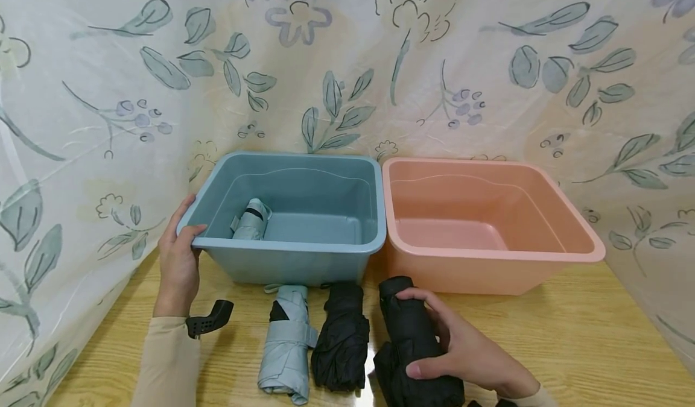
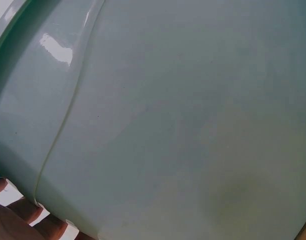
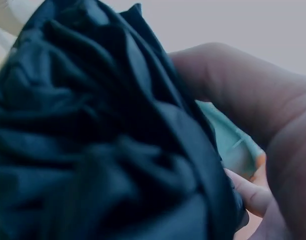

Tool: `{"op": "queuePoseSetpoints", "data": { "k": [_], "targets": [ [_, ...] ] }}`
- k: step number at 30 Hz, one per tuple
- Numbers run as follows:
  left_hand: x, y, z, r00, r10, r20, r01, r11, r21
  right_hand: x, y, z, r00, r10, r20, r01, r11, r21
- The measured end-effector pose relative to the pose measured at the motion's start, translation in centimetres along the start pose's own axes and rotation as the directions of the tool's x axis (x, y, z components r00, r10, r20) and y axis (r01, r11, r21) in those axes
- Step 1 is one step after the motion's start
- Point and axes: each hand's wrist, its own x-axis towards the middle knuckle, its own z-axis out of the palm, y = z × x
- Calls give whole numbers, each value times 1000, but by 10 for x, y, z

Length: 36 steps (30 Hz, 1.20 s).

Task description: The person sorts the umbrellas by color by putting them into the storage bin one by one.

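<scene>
My right hand [image 1: 467,347] grips a black folded umbrella [image 1: 407,328] in front of the pink bin; in the right wrist view the umbrella's dark cloth [image 3: 93,130] fills much of the picture beside the thumb. My left hand [image 1: 180,256] holds the left front corner of the blue bin [image 1: 288,247], thumb over the rim. Its fingers [image 2: 25,210] show at the lower left of the left wrist view, against the bin's wall [image 2: 158,115]. Inside the blue bin lies a light blue folded umbrella [image 1: 252,221]. Another light blue umbrella [image 1: 286,347] and a black one [image 1: 342,340] lie side by side before it.
The pink bin [image 1: 472,268] stands right beside the blue one, with nothing seen inside. Both stand on a wooden table [image 1: 575,334], against a flowered cloth [image 1: 336,51] that also hangs at the left and right. A black strap piece [image 1: 212,319] juts from my left wrist.
</scene>
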Motion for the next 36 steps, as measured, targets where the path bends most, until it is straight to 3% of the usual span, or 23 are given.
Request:
{"op": "queuePoseSetpoints", "data": {
  "k": [5,12,19,27,36],
  "targets": [
    [0,1,0,1000,-2,-2,2,1000,-6,-15,-22,-2,1000,-31,0,31,1000,-5],
    [0,1,1,1000,1,-8,-1,1000,-14,-24,-54,-14,984,-176,-12,175,983,-61],
    [-1,1,1,1000,-6,-13,6,1000,-11,-21,-96,-31,980,-168,-104,149,974,-168],
    [-1,0,1,1000,-3,-12,3,1000,-11,4,-137,-63,972,-191,-138,161,966,-204],
    [-1,0,1,1000,-2,-9,2,1000,-3,48,-160,-97,966,-73,-248,32,986,-166]
  ]
}}
